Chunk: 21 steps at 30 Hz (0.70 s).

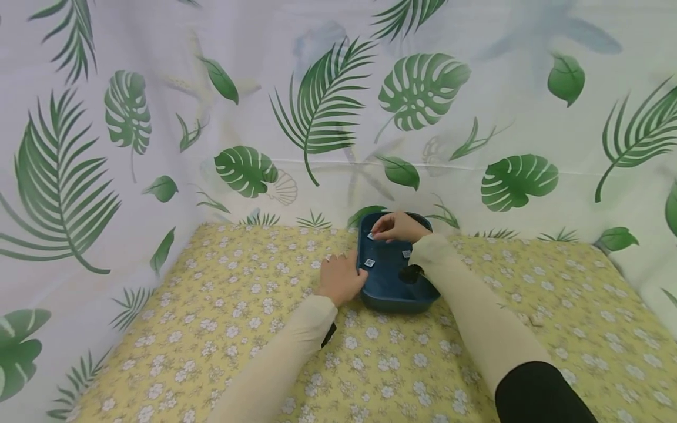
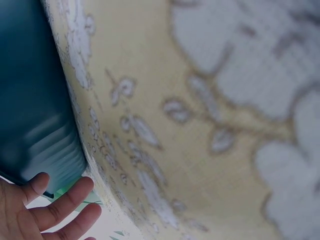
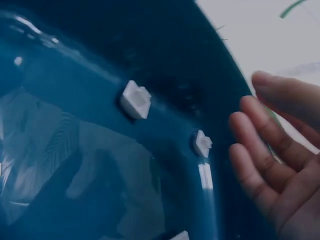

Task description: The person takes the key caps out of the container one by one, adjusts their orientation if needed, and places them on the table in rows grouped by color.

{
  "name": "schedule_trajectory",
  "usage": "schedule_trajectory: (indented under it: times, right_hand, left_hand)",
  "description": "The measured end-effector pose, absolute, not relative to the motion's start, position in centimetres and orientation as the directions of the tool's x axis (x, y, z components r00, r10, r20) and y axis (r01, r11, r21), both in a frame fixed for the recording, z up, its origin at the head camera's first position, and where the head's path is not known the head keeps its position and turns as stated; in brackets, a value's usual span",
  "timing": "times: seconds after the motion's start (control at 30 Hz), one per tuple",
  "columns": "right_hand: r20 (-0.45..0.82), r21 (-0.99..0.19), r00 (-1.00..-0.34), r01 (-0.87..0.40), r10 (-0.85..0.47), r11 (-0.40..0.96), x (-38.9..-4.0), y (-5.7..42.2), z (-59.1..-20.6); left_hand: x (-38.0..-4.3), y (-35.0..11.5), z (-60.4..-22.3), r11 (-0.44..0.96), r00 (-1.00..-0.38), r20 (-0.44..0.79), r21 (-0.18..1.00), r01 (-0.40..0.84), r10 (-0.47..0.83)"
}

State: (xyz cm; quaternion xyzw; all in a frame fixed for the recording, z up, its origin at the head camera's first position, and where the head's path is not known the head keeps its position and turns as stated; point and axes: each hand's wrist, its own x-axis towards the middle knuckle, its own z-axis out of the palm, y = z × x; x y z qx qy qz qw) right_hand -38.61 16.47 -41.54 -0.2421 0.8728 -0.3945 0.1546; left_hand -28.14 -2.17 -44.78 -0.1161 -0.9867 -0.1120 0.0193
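A deep blue plastic tray lies on the flowered cloth. Inside it are small white square pieces: one by the left wall, one toward the right, and one in the far left part, right at my right fingertips. My right hand reaches over the tray; its wrist view shows loosely bent fingers beside the white piece, holding nothing visible. At the tray's left side rests my left hand, thumb at the rim, with its fingers spread in the left wrist view.
Yellow cloth with white flowers covers the table. A leaf-printed white curtain hangs behind, close to the tray's far end. Small pale pieces lie on the cloth beyond my right forearm. A dark wrist mount overlaps the tray.
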Motion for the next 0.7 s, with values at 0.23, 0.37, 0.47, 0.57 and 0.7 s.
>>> schedule_trajectory:
  times: [0.23,0.37,0.47,0.57,0.7]
  right_hand:
    - [-0.252,-0.688,-0.78,-0.272,-0.573,0.673,-38.8,15.0,-43.1]
    - [-0.288,-0.65,-0.779,-0.268,-0.557,0.711,-39.1,14.2,-44.1]
    - [-0.298,-0.603,-0.799,-0.267,-0.523,0.752,-39.4,13.5,-44.7]
    - [-0.314,-0.568,-0.815,-0.249,-0.487,0.784,-39.6,13.0,-45.0]
    - [-0.321,-0.562,-0.813,-0.25,-0.486,0.789,-39.5,12.7,-45.1]
  left_hand:
    - [-28.0,-2.1,-44.7,0.943,-0.969,0.073,0.225,0.245,0.234]
    - [-28.2,-2.1,-44.9,0.942,-0.969,0.075,0.227,0.245,0.234]
    - [-28.1,-2.1,-44.9,0.941,-0.969,0.076,0.235,0.245,0.233]
    - [-28.1,-2.0,-45.0,0.941,-0.97,0.07,0.237,0.242,0.232]
    - [-28.2,-2.2,-44.9,0.944,-0.969,0.074,0.218,0.246,0.235]
